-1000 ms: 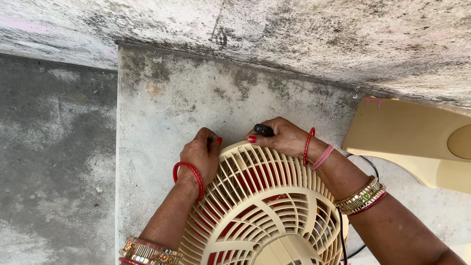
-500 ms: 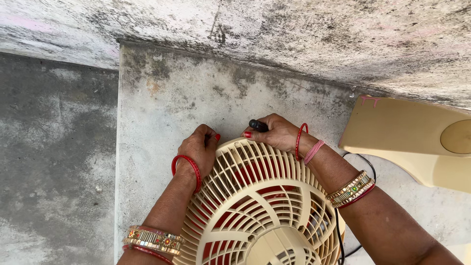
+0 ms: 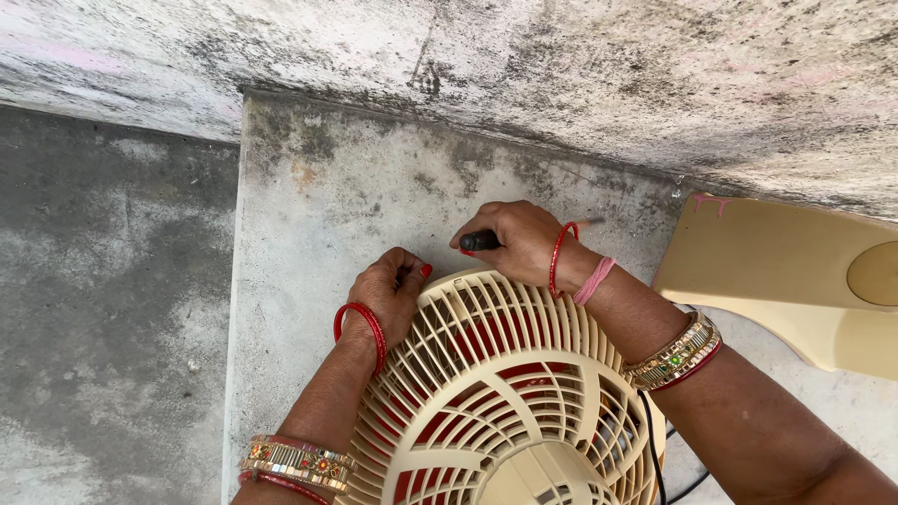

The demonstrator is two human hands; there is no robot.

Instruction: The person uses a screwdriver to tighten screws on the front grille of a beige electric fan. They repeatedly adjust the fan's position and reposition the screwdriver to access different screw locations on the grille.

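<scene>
A cream plastic fan (image 3: pixel 505 393) with a round grille and red blades behind it fills the bottom centre. My left hand (image 3: pixel 391 292) rests curled against the grille's upper left rim, fingers closed; whether it pinches something small is hidden. My right hand (image 3: pixel 520 243) sits just above the grille's top edge, gripping a tool with a dark handle (image 3: pixel 479 240); its thin metal shaft (image 3: pixel 589 222) pokes out past the wrist. Both wrists carry red and gold bangles.
The fan lies on a grey concrete slab (image 3: pixel 309 215) whose left edge drops to a darker floor (image 3: pixel 103 281). A stained wall (image 3: pixel 561 65) runs along the back. A cream plastic fan part (image 3: pixel 786 281) lies at right. A black cable (image 3: pixel 655 449) trails beside the grille.
The view has shifted slightly. Both hands have drifted a little to the left and up along the grille's top rim, with the tool still in my right hand.
</scene>
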